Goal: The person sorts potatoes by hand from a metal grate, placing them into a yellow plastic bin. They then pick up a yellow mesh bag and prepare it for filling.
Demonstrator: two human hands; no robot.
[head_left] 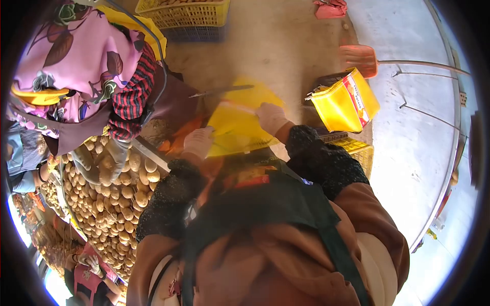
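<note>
My left hand and my right hand, both in pale gloves, grip the two sides of a yellow bag held open in front of my chest. The bag is blurred by motion. A co-worker in a pink flowered top stands at the left, with a gloved hand down among the potatoes.
A long table heaped with potatoes runs down the left. A yellow crate stands at the top. More yellow bags lie on crates at the right, by a metal rail. Other workers' hands show at the bottom left.
</note>
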